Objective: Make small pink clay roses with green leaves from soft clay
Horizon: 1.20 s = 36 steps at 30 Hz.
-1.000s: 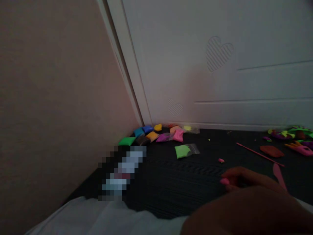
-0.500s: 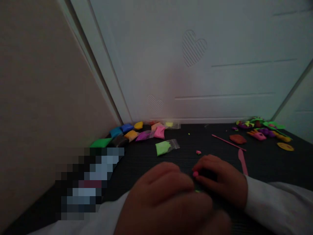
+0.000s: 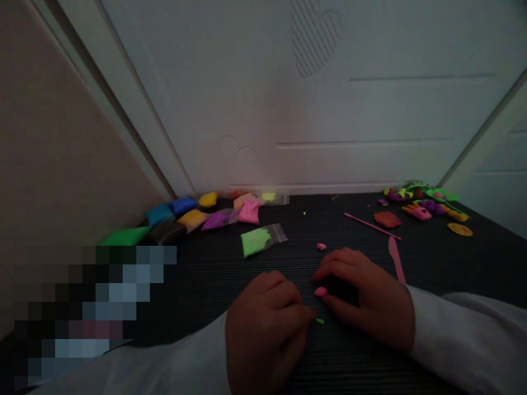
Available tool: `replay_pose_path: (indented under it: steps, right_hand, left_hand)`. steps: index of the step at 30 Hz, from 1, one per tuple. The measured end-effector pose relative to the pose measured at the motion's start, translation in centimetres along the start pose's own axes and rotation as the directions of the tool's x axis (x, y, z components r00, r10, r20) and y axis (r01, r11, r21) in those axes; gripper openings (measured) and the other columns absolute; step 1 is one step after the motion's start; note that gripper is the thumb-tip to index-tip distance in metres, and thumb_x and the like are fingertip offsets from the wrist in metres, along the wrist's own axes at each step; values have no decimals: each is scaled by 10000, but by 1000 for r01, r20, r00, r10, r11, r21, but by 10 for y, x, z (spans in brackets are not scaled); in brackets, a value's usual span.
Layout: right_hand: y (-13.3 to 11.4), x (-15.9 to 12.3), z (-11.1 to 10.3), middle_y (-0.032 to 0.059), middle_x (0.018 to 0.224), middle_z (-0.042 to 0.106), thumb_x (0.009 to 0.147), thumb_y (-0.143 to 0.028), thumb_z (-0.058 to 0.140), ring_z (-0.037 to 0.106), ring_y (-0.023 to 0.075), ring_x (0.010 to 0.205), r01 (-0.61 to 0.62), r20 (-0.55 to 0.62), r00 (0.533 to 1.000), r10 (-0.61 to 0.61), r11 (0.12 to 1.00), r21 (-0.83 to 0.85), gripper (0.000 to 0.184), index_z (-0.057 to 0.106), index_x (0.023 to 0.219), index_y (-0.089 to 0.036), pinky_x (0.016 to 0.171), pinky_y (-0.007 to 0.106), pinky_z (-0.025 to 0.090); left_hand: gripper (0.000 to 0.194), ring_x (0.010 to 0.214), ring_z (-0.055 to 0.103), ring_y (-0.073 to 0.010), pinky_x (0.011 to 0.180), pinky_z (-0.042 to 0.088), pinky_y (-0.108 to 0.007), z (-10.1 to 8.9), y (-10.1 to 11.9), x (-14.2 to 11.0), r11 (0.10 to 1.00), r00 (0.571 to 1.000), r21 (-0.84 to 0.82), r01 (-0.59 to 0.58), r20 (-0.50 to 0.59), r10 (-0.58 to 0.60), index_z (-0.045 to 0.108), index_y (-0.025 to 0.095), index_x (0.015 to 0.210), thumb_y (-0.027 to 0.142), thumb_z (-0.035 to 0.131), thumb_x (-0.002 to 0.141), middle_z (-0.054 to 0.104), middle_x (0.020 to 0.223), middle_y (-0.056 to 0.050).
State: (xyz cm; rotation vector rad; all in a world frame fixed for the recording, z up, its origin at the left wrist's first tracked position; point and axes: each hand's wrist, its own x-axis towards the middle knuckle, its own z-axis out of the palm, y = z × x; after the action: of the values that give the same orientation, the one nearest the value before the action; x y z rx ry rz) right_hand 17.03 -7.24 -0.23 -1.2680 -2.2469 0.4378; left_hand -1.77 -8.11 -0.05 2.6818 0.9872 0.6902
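Here, the dark ribbed bench (image 3: 453, 263) carries two hands: the right hand (image 3: 370, 299) at 5 o'clock pinches one small pink clay lump (image 3: 320, 291) in narrowed fingers (image 3: 329, 269), and the left hand (image 3: 263, 329) at 6 o'clock touches one tiny green clay bit (image 3: 320, 321), fingers curled. At 12 o'clock lies one green clay bag (image 3: 259, 240); at 2 o'clock one pink knife (image 3: 396, 258); between them, one loose pink crumb (image 3: 321, 246).
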Motion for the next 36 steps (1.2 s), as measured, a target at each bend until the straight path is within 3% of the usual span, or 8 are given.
replay_pose_path:
  steps: [10,13,17,19,24,28,32,36]
  right_hand:
    - [-7,-5,-10,34,842,564,677,-85,440,494,152,827,29,-44,999,-26,998,57,226,549,846,-189,717,304,382]
    - [-12,-13,-13,24,704,557,696,-110,426,486,145,701,130,-40,991,-131,991,-16,205,574,796,-208,691,329,351]
    - [-10,-23,-8,-13,540,528,731,-190,431,449,124,553,355,-28,930,-368,913,-204,188,591,796,-264,720,378,297]
    - [-7,-24,-5,-18,519,530,744,-213,432,450,124,541,390,-6,914,-406,884,-259,181,589,815,-269,724,385,287]
    - [-12,-20,-7,-29,502,537,753,-202,425,464,122,527,395,29,913,-407,865,-308,201,587,856,-262,733,385,280]
    - [-15,-17,-10,-28,535,560,720,-180,474,480,121,546,390,138,921,-364,861,-327,198,589,864,-253,737,379,282]
    - [-12,-19,-5,-20,540,551,729,-188,432,462,126,555,386,82,922,-379,875,-292,234,578,890,-275,749,377,280]
    - [-14,-21,-2,-25,548,542,758,-184,393,462,116,582,288,34,956,-290,919,-268,218,590,824,-251,774,374,270]
  left_hand:
    - [243,643,397,-141,527,294,-271,8,0,-2,993,983,65,-102,-147,111,617,237,777,204,376,760,499,619,-21]
    - [229,623,386,-137,513,280,-265,8,0,-1,993,982,64,-100,-156,109,612,235,765,205,385,754,488,602,-17]
    - [185,639,394,-136,533,292,-261,5,-1,0,998,993,19,-65,-93,66,595,221,783,158,433,719,501,632,-11]
    - [182,656,404,-137,549,301,-264,4,-1,1,999,998,-25,-20,-67,19,589,204,789,133,444,704,512,661,-13]
    - [202,676,405,-141,580,315,-270,-1,1,1,998,999,-43,49,25,-48,597,197,771,90,448,686,517,679,-18]
    - [183,670,409,-136,582,333,-260,-9,1,4,1000,997,-30,3,79,-1,603,189,766,109,454,697,521,683,-23]
    - [176,668,419,-128,578,346,-244,-14,0,5,999,995,-19,-32,92,34,604,186,761,126,443,721,516,678,-24]
    - [179,672,419,-127,577,346,-241,-12,0,5,1000,995,-9,-26,99,27,602,183,755,119,438,726,506,674,-25]
